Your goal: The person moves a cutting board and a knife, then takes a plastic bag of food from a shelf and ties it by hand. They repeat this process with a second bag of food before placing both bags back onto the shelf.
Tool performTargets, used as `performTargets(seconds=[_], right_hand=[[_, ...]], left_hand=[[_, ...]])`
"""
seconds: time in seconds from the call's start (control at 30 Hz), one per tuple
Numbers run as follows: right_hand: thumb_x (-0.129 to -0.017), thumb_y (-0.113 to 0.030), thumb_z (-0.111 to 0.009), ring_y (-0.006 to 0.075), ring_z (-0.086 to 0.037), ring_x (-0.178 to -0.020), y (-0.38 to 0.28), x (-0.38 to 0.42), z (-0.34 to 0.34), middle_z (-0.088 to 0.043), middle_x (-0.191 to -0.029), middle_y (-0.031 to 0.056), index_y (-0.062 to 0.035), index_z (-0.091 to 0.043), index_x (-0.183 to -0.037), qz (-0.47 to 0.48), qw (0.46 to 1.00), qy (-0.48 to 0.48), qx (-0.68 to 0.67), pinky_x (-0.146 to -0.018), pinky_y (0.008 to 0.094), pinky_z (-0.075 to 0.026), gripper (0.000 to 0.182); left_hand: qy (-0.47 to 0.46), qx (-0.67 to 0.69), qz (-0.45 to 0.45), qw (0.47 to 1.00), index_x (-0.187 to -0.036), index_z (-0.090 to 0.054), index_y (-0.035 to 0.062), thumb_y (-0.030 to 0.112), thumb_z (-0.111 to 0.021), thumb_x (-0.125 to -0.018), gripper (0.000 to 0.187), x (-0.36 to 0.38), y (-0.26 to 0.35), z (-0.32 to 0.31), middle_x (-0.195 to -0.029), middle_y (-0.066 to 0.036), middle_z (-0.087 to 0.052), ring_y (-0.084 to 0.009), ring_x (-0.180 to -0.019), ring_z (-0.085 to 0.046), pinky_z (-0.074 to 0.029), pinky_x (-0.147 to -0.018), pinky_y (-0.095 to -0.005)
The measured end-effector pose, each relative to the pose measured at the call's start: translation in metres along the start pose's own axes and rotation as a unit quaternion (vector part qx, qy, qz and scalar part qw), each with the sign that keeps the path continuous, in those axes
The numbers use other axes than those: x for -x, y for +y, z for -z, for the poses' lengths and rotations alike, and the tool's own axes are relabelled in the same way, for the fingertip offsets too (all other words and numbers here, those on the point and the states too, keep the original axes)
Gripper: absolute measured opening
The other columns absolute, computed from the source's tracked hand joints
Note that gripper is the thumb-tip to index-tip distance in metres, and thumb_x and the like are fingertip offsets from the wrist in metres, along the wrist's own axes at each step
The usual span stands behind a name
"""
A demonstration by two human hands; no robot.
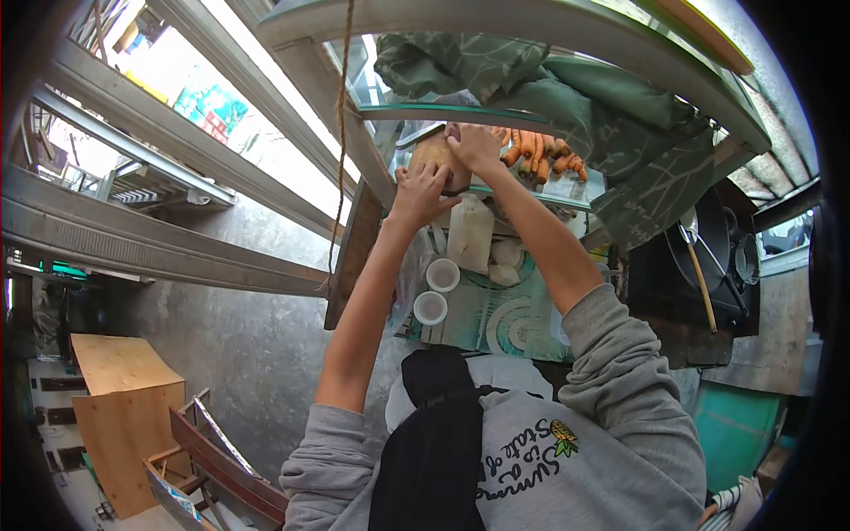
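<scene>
Both hands reach into a glass-shelved stand. Between them is a tan, block-shaped thing (431, 152) with a dark lower edge; its exact kind I cannot tell. My left hand (419, 193) has its fingers bent over the near left side of it, thumb pointing right. Over its right side, my right hand (474, 149) is closed with the fingers partly hidden. Several carrots (529, 152) lie on the glass shelf to the right. Just below the hands stands a translucent container (470, 234) with pale contents, beside whitish pieces (505, 261).
Two white cups (431, 308) stand on a green patterned surface (469, 332). A green leaf-print cloth (567, 97) drapes over the upper frame. At right, a black wok (695, 257) holds a wooden-handled utensil (704, 288). A rope (342, 150) hangs at left beside metal rails (177, 239).
</scene>
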State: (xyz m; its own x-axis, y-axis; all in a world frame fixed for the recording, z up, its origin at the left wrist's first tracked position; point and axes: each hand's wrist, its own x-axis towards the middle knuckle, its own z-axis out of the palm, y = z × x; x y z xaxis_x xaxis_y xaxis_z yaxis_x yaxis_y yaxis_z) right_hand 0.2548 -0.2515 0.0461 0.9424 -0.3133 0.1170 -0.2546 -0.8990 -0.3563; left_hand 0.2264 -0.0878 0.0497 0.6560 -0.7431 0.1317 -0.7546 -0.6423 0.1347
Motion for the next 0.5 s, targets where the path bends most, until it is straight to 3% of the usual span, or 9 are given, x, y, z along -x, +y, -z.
performTargets(seconds=[0.07,0.13,0.2,0.23,0.27,0.33,0.37,0.5], right_hand=[[-0.078,-0.032,-0.059,0.0273,-0.055,-0.109,0.013,-0.009,-0.014,-0.063,-0.106,0.0083,-0.0149,-0.063,-0.103,0.006,0.996,0.084,-0.021,-0.098,0.0673,-0.018,0.030],[-0.078,-0.032,-0.058,0.0292,-0.055,-0.109,0.022,-0.016,-0.013,-0.062,-0.106,0.0096,-0.0131,-0.065,-0.098,0.012,0.996,0.066,-0.051,-0.097,0.0649,-0.021,0.028],[-0.076,-0.037,-0.056,0.0298,-0.057,-0.104,0.029,-0.027,-0.014,-0.063,-0.105,0.0099,-0.0208,-0.063,-0.107,-0.003,0.998,0.068,-0.015,-0.095,0.0629,-0.026,0.036],[-0.077,-0.038,-0.055,0.0336,-0.059,-0.099,0.035,-0.038,-0.022,-0.064,-0.102,0.0103,-0.0184,-0.064,-0.104,-0.011,0.996,0.085,0.016,-0.087,0.0615,-0.035,0.035],[-0.077,-0.038,-0.055,0.0336,-0.059,-0.099,0.042,-0.047,-0.030,-0.064,-0.102,0.0103,-0.0184,-0.064,-0.104,-0.007,0.996,0.082,0.016,-0.087,0.0615,-0.035,0.035],[-0.079,-0.040,-0.054,0.0347,-0.060,-0.095,0.044,-0.060,-0.029,-0.065,-0.098,0.0119,-0.0137,-0.066,-0.099,-0.011,0.993,0.073,-0.089,-0.078,0.0527,-0.045,0.035],[-0.083,-0.038,-0.051,0.0349,-0.062,-0.090,0.066,-0.087,-0.079,-0.066,-0.094,0.0157,-0.0080,-0.066,-0.095,0.004,0.972,0.153,-0.179,-0.070,0.0451,-0.049,0.036],[-0.085,-0.034,-0.050,0.0343,-0.062,-0.088,0.041,-0.087,-0.042,-0.064,-0.094,0.0189,-0.0049,-0.065,-0.093,0.114,0.977,0.177,-0.042,-0.069,0.0423,-0.050,0.034]], left_hand=[[0.025,0.006,-0.002,1.000,-0.110,-0.053,0.0121,0.050,-0.062,-0.078,0.051,0.004,0.000,-0.003,-0.105,-0.007,-0.053,-0.0227,-0.108,-0.049,-0.029,-0.090,-0.0518],[0.051,0.013,-0.003,0.999,-0.108,-0.053,0.0144,0.048,-0.066,-0.075,0.048,0.006,0.002,-0.003,-0.103,-0.006,-0.054,-0.0227,-0.106,-0.049,-0.031,-0.088,-0.0500],[0.030,-0.003,0.007,1.000,-0.112,-0.054,0.0129,0.051,-0.060,-0.081,0.050,0.008,0.004,-0.001,-0.106,-0.007,-0.052,-0.0223,-0.109,-0.048,-0.026,-0.094,-0.0512],[0.030,-0.002,0.011,0.999,-0.112,-0.054,0.0129,0.051,-0.060,-0.081,0.050,0.010,0.004,-0.001,-0.106,-0.007,-0.052,-0.0223,-0.109,-0.048,-0.026,-0.094,-0.0512],[0.039,0.001,0.013,0.999,-0.112,-0.054,0.0134,0.050,-0.060,-0.081,0.048,0.012,0.006,0.000,-0.106,-0.006,-0.052,-0.0224,-0.110,-0.047,-0.026,-0.094,-0.0506],[0.048,0.004,0.018,0.999,-0.112,-0.054,0.0139,0.048,-0.061,-0.081,0.047,0.015,0.006,-0.002,-0.105,-0.006,-0.051,-0.0226,-0.110,-0.047,-0.026,-0.095,-0.0499],[0.065,0.015,0.014,0.998,-0.111,-0.054,0.0142,0.047,-0.061,-0.081,0.045,0.017,0.006,-0.005,-0.105,-0.006,-0.051,-0.0225,-0.110,-0.046,-0.025,-0.095,-0.0496],[0.092,0.056,0.016,0.994,-0.110,-0.054,0.0136,0.043,-0.064,-0.081,0.043,0.026,0.009,-0.004,-0.105,-0.007,-0.050,-0.0225,-0.109,-0.045,-0.025,-0.095,-0.0485]])
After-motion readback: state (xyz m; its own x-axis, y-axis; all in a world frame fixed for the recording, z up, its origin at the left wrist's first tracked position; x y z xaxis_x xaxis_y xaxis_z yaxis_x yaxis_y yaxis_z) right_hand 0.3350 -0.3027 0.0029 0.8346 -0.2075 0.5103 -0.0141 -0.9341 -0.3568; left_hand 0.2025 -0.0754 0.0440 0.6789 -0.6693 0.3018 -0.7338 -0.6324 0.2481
